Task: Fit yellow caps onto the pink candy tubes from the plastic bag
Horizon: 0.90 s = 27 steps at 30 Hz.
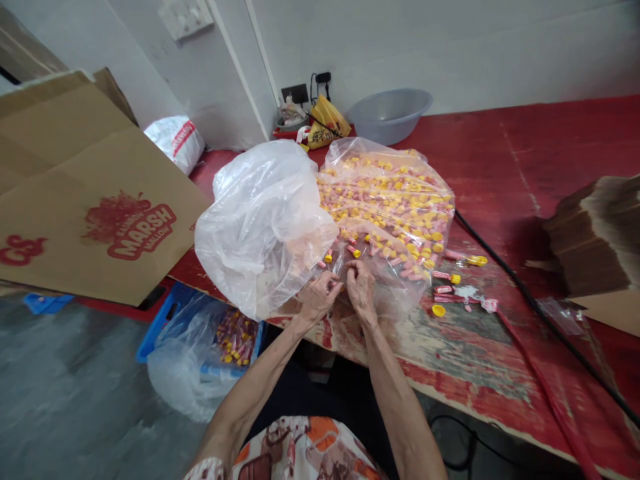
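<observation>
My left hand (321,293) is closed, fingers curled, beside the table's front edge. A bit of pink shows near its fingertips, too small to name. Close to its right, my right hand (361,287) is closed in a pinch; whatever is between its fingers cannot be made out. Just beyond both hands lies a large clear plastic bag (390,193) full of small pink tubes with yellow caps. Several of these tubes (354,252) lie loose at its mouth. Left of it, a puffed-up translucent bag (260,220) reaches close to my left hand.
A large cardboard box (100,193) leans at the left. Below the table, a blue crate (159,323) holds more capped tubes in plastic. Loose tubes and a yellow cap (439,311) lie at right, near a black cable (515,280) and stacked cardboard (595,233). A basin (390,113) stands behind.
</observation>
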{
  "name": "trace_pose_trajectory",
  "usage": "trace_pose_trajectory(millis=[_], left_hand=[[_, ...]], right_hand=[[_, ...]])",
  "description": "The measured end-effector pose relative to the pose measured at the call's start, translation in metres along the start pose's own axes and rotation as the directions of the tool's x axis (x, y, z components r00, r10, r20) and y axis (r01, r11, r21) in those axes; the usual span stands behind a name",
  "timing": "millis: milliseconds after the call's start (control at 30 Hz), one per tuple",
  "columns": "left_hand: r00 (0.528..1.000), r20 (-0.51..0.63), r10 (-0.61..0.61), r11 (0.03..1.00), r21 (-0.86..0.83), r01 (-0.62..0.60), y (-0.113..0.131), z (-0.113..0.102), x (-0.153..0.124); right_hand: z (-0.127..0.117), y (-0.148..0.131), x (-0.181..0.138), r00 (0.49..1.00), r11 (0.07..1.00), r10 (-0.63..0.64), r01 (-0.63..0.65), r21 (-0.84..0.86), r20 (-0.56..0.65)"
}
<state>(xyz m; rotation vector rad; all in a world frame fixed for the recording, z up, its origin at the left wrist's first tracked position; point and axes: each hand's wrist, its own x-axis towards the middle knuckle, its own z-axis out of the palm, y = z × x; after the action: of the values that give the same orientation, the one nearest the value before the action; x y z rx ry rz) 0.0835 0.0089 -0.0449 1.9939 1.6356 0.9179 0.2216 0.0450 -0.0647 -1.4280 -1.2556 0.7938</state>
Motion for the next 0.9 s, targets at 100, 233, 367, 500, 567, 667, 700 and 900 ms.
trace_pose_trajectory(millis=[100,233,367,500,567,667,700,900], left_hand=[[1.000,0.005,-0.001,1.000,0.002,0.001,0.0007,-0.0007,-0.0001],[1.000,-0.012,0.001,1.000,0.006,-0.001,0.0001,0.0007,-0.0005],[1.000,-0.016,-0.014,1.000,-0.003,0.014,-0.0006,0.0024,-0.0009],[1.000,-0.018,-0.021,1.000,-0.004,0.021,-0.0003,0.0034,-0.0011],[1.000,-0.015,-0.020,1.000,-0.006,0.020,0.0001,0.0034,-0.0010],[1.000,-0.009,-0.018,1.000,-0.010,0.018,0.0008,0.0028,-0.0008],[1.000,-0.008,-0.018,1.000,-0.011,0.018,0.0011,0.0025,-0.0007],[1.000,-0.001,-0.011,1.000,0.005,0.011,0.0030,0.0004,-0.0007]], right_hand=[[0.0006,0.0009,-0.0004,1.000,1.000,-0.012,0.012,-0.005,-0.006],[0.0011,0.0020,-0.0008,1.000,1.000,-0.020,0.020,-0.002,-0.015],[0.0010,0.0022,-0.0007,1.000,1.000,-0.013,0.013,-0.012,-0.012],[0.0004,0.0024,-0.0007,1.000,1.000,-0.018,0.018,-0.019,0.000],[0.0003,0.0024,-0.0008,1.000,0.999,-0.026,0.026,-0.019,0.002],[0.0003,0.0012,-0.0011,1.000,1.000,-0.024,0.024,-0.010,-0.016],[0.0002,0.0003,-0.0013,1.000,1.000,-0.017,0.017,-0.005,-0.026],[-0.0014,-0.0043,-0.0062,0.993,0.991,-0.118,0.117,-0.062,-0.023]])
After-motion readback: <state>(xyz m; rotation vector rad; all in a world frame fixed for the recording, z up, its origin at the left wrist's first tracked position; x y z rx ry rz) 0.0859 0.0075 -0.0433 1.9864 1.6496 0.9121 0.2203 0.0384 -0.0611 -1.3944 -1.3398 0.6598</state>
